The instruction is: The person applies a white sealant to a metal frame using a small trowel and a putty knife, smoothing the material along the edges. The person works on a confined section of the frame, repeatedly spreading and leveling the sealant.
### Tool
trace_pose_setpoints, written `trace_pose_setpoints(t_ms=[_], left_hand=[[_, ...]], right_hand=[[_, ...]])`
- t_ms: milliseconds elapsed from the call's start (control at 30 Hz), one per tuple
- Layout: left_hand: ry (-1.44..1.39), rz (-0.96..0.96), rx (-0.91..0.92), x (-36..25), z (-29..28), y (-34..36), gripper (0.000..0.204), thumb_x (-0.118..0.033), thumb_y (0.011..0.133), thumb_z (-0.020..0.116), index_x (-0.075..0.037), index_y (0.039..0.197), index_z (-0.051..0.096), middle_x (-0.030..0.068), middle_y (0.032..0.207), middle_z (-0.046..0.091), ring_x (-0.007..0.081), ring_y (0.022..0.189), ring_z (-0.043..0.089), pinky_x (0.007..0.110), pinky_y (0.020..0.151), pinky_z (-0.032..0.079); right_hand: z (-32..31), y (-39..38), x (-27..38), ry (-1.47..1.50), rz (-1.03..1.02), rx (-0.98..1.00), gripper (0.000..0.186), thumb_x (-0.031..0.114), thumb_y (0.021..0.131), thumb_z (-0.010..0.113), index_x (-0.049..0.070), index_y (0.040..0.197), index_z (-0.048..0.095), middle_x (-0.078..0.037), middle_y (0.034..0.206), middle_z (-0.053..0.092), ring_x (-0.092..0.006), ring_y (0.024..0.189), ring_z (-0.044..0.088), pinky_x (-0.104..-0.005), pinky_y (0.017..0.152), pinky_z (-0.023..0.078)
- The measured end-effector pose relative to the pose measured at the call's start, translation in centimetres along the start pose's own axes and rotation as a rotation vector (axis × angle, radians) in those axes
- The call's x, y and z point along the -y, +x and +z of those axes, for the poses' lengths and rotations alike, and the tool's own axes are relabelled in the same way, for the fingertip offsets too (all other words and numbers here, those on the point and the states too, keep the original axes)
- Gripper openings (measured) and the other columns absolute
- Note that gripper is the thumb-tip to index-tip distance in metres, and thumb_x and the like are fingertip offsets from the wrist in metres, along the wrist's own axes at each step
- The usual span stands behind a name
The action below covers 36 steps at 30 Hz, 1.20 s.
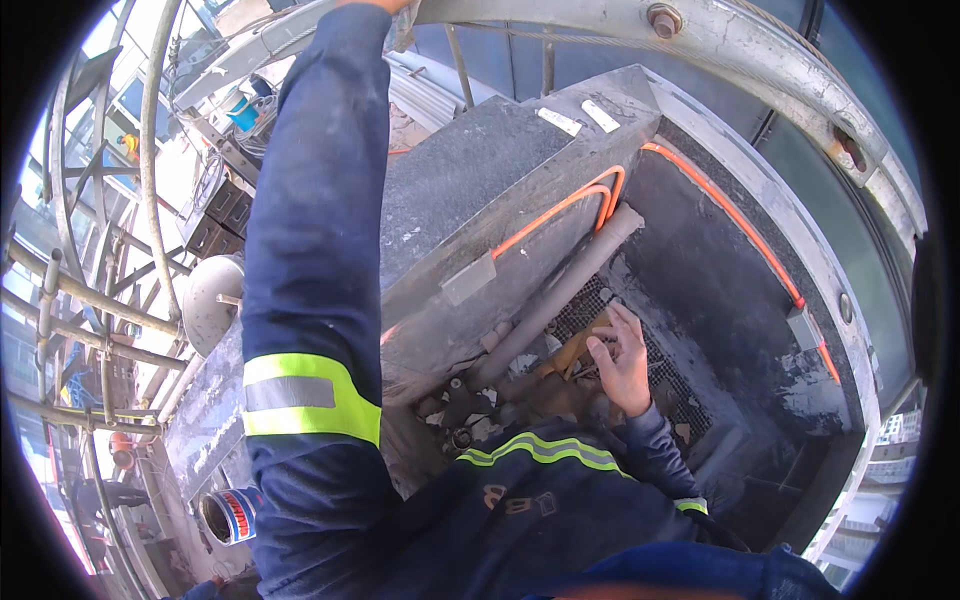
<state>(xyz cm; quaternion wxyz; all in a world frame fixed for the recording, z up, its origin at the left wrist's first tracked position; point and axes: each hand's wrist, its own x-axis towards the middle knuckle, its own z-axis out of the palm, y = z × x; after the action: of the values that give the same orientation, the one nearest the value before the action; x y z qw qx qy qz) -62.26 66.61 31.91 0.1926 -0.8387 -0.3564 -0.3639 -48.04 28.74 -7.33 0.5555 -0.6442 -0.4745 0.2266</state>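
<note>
My left arm, in a dark blue sleeve with a yellow-green reflective band, stretches up to the top edge. Only a sliver of my left hand [372, 4] shows there, beside a grey metal beam [560, 14]; its fingers are out of the picture. Over a dark, walled recess, my right hand [624, 358] hovers with thumb and slightly bent fingers apart, nothing visible in it. Below and beside it are rubble, a yellowish piece [575, 350] and black mesh [590, 300]. A grey pipe [560, 295] slants along the recess to the left of the hand.
Orange conduits [735, 205] run along the recess walls into grey boxes [468, 280]. Two white strips [600, 115] lie on the ledge. Scaffold tubes [90, 295] stand at left, near an open tin [230, 516] and a blue bucket [240, 112]. The bolted beam arches overhead.
</note>
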Motion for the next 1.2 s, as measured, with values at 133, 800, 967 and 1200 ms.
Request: trace_pose_setpoints(t_ms=[133,800,967,1200], left_hand=[[-0.282,0.129,-0.407,-1.3,-0.7,-7.9,0.051,-0.048,0.101,0.056,-0.008,0.13,0.066,0.0268,0.141,0.053,0.0424,0.135,0.046,0.045,0.11,0.041],[-1.142,-1.43,0.093,-24.8,6.0,-51.7,0.043,-0.039,0.107,0.055,0.003,0.116,0.064,0.0126,0.11,0.07,0.0295,0.104,0.068,0.038,0.093,0.053],[-1.946,-1.461,-0.116,-27.9,12.8,-47.9,0.08,-0.065,0.107,0.034,0.002,0.151,0.04,0.0184,0.143,0.055,0.0332,0.13,0.055,0.045,0.114,0.041],[-1.917,-1.489,-0.117,-28.9,5.3,-39.6,0.092,-0.074,0.102,0.029,0.0,0.157,0.029,0.0276,0.137,0.06,0.0409,0.134,0.054,0.053,0.112,0.041]], right_hand=[[-1.4,2.7,-0.5,-0.057,-0.026,-0.009,0.054,0.005,0.092,0.07,-0.014,0.139,0.052,-0.021,0.15,0.045,-0.0255,0.111,0.068,-0.0319,0.085,0.059],[-3.8,7.6,-1.8,-0.166,-0.448,0.404,0.062,0.037,0.095,0.072,-0.005,0.139,0.057,-0.02,0.143,0.055,-0.0342,0.126,0.06,-0.043,0.106,0.048],[-1.7,6.7,0.1,0.058,-0.814,0.75,0.061,0.041,0.097,0.066,0.012,0.149,0.054,-0.016,0.155,0.047,-0.0332,0.142,0.048,-0.0558,0.117,0.035],[-6.2,11.0,-8.2,-0.51,-0.424,0.652,0.056,0.041,0.097,0.063,0.012,0.145,0.057,-0.016,0.145,0.057,-0.0326,0.134,0.054,-0.0579,0.109,0.037]])
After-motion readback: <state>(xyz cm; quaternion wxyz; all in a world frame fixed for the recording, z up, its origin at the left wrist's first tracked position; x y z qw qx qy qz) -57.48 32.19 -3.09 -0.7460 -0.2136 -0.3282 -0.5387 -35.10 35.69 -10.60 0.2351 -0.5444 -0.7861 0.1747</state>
